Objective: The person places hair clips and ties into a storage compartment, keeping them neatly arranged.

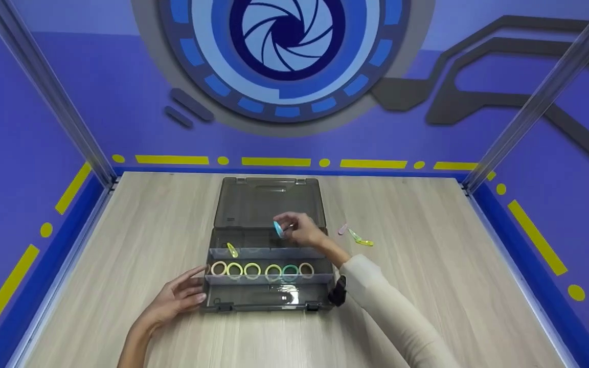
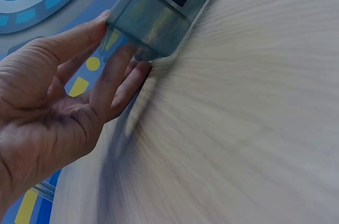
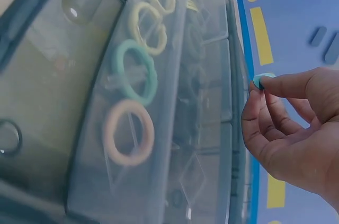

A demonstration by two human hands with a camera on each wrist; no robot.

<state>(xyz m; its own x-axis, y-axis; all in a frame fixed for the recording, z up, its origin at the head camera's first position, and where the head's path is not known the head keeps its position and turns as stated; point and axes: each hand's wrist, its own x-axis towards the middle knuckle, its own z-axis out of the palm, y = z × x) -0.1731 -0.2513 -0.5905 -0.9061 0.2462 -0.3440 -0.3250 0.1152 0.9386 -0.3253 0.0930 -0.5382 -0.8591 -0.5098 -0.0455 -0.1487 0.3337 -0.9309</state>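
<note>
My right hand [image 1: 302, 230] pinches a light-blue hair clip [image 1: 278, 229] between thumb and fingers, above the rear part of an open grey see-through plastic box [image 1: 243, 295]. The right wrist view shows the clip's end [image 3: 260, 80] at the fingertips. My left hand [image 1: 172, 301] lies at the box's left side, its extended fingers touching the front corner [image 2: 159, 49]. A yellow hair clip [image 1: 232, 250] is in the rear compartment, leaning by the divider. In the middle compartment stands a row of several ring-shaped hair ties, including a green one [image 1: 290, 273] and a peach one [image 3: 128, 132].
The box's lid [image 1: 269, 202] is folded back flat on the wooden table [image 1: 417, 286]. Right of the box lie a pink clip [image 1: 343, 229], a green clip [image 1: 354, 235] and a yellow clip [image 1: 364, 243]. Blue patterned panels [image 1: 356, 138] enclose the table's back and sides.
</note>
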